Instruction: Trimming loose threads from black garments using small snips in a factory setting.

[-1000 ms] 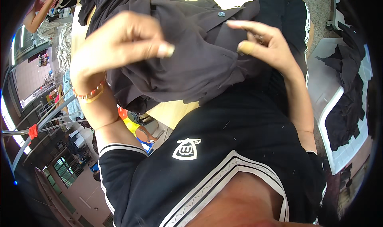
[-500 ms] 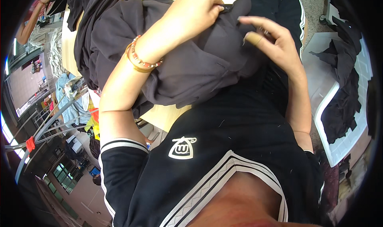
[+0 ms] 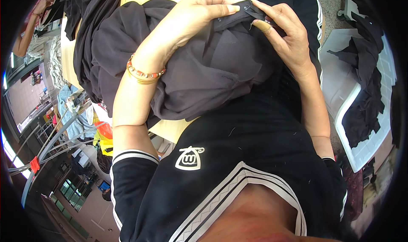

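Observation:
A dark grey garment point(image 3: 191, 80) lies bunched over the table edge and against my lap. My left hand point(image 3: 199, 14) pinches a folded edge of it between thumb and fingers, where small buttons point(image 3: 246, 8) show on a band. Just to the right, my right hand point(image 3: 284, 33) is closed on thread snips point(image 3: 251, 13). Their dark pointed blades stand apart at the end of the band; whether they touch the cloth I cannot tell. A yellowish cover wraps the right thumb. The snips' handles are mostly hidden by the fingers.
A pale wooden table point(image 3: 170, 129) is under the garment. To the right stands a white plastic bin point(image 3: 340, 123) with dark cloth scraps point(image 3: 365, 93). Another person's arm point(image 3: 32, 31) shows at the far left. Metal bars point(image 3: 51, 140) and bagged things lie left of the table.
My left hand has shifted and turned, bringing the buttoned band into view. My right hand has moved up and in to it, and the snips' blades now show. The garment has slid slightly left.

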The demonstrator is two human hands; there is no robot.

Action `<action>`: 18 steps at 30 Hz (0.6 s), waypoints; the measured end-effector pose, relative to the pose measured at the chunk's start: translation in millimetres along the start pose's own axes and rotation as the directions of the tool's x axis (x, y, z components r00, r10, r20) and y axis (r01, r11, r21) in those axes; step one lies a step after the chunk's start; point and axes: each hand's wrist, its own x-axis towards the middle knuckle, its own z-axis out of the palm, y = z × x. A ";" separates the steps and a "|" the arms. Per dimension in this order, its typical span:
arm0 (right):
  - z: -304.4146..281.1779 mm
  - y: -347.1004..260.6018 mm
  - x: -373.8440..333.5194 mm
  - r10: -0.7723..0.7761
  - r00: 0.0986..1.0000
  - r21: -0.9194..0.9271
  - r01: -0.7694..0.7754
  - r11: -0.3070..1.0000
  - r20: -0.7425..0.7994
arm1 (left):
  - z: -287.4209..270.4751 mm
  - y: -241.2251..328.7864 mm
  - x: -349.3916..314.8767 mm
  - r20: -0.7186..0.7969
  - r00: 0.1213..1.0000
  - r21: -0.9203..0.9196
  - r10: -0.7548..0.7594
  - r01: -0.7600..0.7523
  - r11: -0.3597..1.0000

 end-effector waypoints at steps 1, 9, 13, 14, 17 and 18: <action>-0.3 -0.8 0.0 0.009 1.000 0.004 -0.009 1.000 0.007 | 0.0 0.1 -0.1 -0.011 1.000 0.008 0.003 -0.003 1.000; -1.3 -1.0 1.4 -0.012 1.000 0.039 0.011 0.999 0.025 | 1.5 -0.4 -1.5 -0.015 1.000 -0.022 0.013 -0.013 1.000; -1.4 -2.8 3.2 -0.031 0.999 0.043 0.030 0.999 0.017 | 2.3 -0.2 -1.0 0.023 0.999 0.001 0.040 -0.040 0.999; -1.3 -2.6 3.9 -0.043 0.999 0.047 0.042 0.998 0.011 | 2.0 -0.3 -0.7 0.022 0.999 0.002 0.039 -0.039 0.999; -1.1 -1.9 4.1 -0.050 0.999 0.042 0.050 0.998 0.005 | 2.3 -0.5 -0.6 0.024 0.999 0.022 0.043 -0.043 0.999; -1.6 -2.0 4.2 -0.050 0.999 0.042 0.050 0.998 0.005 | 3.0 -0.1 -1.0 0.014 0.999 0.026 0.048 -0.049 0.998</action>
